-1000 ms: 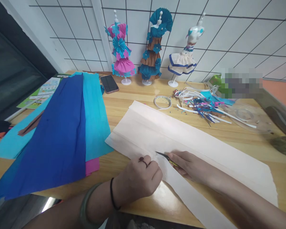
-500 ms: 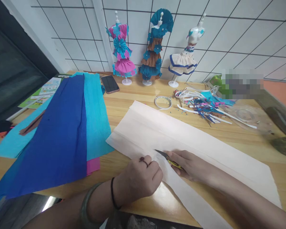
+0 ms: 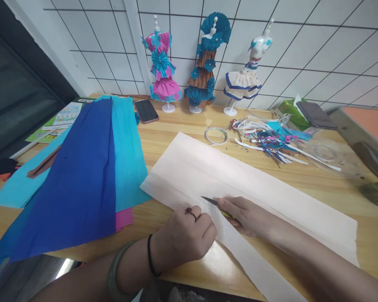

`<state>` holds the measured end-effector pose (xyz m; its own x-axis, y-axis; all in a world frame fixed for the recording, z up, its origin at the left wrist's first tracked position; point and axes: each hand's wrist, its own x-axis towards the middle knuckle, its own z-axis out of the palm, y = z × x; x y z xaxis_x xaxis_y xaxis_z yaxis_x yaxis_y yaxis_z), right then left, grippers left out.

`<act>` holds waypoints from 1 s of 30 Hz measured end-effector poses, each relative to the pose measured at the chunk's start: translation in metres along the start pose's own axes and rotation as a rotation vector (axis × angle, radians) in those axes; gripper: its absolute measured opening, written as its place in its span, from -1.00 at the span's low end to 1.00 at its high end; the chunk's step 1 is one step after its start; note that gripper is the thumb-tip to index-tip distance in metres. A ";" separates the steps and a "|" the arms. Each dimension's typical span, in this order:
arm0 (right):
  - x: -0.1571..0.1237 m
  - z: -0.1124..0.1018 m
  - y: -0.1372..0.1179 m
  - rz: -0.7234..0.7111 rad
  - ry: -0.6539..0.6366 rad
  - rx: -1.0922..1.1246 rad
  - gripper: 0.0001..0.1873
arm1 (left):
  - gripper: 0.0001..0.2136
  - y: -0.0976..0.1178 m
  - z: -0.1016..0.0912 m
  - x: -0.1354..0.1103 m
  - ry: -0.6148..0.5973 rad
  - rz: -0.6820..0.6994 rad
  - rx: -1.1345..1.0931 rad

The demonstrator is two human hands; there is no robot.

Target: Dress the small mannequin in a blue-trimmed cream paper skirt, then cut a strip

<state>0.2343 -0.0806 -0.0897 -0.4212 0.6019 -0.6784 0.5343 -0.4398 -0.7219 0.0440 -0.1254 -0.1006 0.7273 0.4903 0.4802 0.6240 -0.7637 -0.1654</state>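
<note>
A large sheet of pale pinkish-white crepe paper [image 3: 227, 172] lies slantwise across the wooden table. My right hand [image 3: 242, 214] is closed around scissors [image 3: 210, 201] with dark blades and yellow-black handles; the blades lie in the paper. Below them, a long strip [image 3: 255, 264], partly cut from the sheet, runs down past the table's front edge. My left hand [image 3: 189, 233], wearing a ring, is closed in a pinch on the paper at the strip's edge, left of the scissors. Its fingertips are hidden behind the knuckles.
Blue crepe paper [image 3: 78, 176] and turquoise crepe paper [image 3: 127, 159] lie at left, near a phone [image 3: 146, 111]. Behind stand three small dress forms, one in a pink paper dress [image 3: 166, 88]. A tape roll [image 3: 216, 135] and paper scraps [image 3: 271, 140] lie beyond the sheet.
The scissors have shifted slightly left along the cut. The sheet's right end has moved a little leftward. My left hand stays nearly in place, still pinching.
</note>
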 end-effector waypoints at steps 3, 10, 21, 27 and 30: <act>0.000 0.001 -0.001 0.007 0.010 0.015 -0.45 | -0.87 0.000 0.000 0.000 -0.002 0.004 0.000; 0.004 0.001 0.005 -0.022 0.004 0.050 -0.42 | -0.89 0.000 0.000 0.000 -0.015 0.016 0.005; 0.008 0.001 0.010 -0.044 -0.024 0.109 -0.43 | -0.85 -0.001 0.001 0.001 -0.017 0.012 -0.010; 0.008 0.002 0.004 -0.032 -0.019 0.069 -0.44 | -0.84 0.000 0.001 -0.001 -0.008 0.008 -0.011; 0.008 0.003 -0.001 -0.008 0.001 0.014 -0.45 | -0.84 0.000 0.001 -0.001 -0.011 0.011 -0.024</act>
<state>0.2281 -0.0777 -0.0945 -0.4244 0.6062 -0.6727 0.5208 -0.4443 -0.7289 0.0434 -0.1254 -0.1017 0.7371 0.4867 0.4688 0.6092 -0.7788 -0.1495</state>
